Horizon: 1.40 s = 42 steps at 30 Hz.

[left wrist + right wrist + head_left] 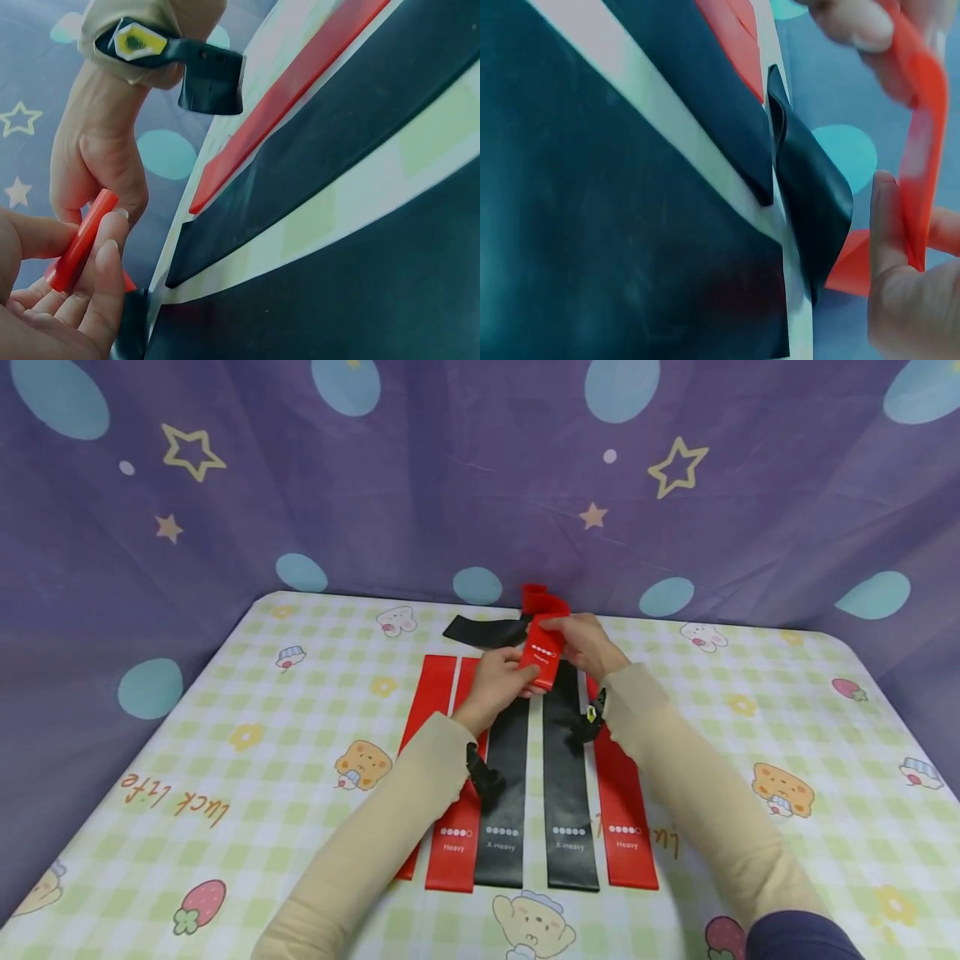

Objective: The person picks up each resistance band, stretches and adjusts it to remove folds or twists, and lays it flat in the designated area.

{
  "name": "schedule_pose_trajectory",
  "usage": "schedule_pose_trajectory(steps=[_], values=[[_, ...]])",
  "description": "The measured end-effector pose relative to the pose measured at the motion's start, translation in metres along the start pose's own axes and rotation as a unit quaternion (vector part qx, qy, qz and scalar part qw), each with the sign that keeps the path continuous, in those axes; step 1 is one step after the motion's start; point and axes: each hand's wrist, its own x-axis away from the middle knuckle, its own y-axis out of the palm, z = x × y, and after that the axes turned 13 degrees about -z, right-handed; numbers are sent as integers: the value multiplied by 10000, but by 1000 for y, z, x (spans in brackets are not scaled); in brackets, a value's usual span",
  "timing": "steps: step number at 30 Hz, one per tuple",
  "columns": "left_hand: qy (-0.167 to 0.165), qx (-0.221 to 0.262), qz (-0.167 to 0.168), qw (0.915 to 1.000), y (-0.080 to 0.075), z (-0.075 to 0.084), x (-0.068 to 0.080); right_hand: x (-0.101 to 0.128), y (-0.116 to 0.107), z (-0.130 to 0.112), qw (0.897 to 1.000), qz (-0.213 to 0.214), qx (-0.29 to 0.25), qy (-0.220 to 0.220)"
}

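Observation:
Both hands hold a red resistance band [543, 647] marked "Heavy" above the far part of the table. My left hand [501, 683] pinches its near end between thumb and fingers. Higher on the same band, my right hand [591, 642] grips the edge. The rest of the red band [543, 602] loops up behind the hands. In the left wrist view the band [81, 241] appears edge-on between the left thumb and fingers. A loose black band [483, 632] lies folded just behind the hands, and its fold [814, 187] shows in the right wrist view.
Below the arms lie flat bands side by side: red bands [452, 852] on the left, black X-Heavy bands [572, 852] in the middle, another red Heavy band [630, 852] on the right. A checked cloth [285, 827] covers the table. A purple curtain [480, 468] hangs behind.

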Motion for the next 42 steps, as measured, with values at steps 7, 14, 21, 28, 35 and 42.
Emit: schedule_pose_trajectory(steps=[7, 14, 21, 28, 35, 42], values=[[0, -20, -91, 10000, 3, -3, 8, 1, -9, -1, 9987, 321, 356, 144], [120, -63, -232, 9996, 6, -6, 19, 3, -21, -3, 9957, 612, 681, 139], [156, -109, -420, 9989, 10, -6, 31, 2, -28, -5, 9967, 539, 598, 96], [-31, -109, -553, 9984, 14, -5, 42, 5, -30, -10, 9963, 599, 533, 308], [-4, -182, -833, 9964, 21, -8, 54, 7, -31, -14, 9989, 409, 130, 184], [49, -204, -1206, 9925, 30, -13, 67, 7, -33, -17, 9973, 30, -727, -136]])
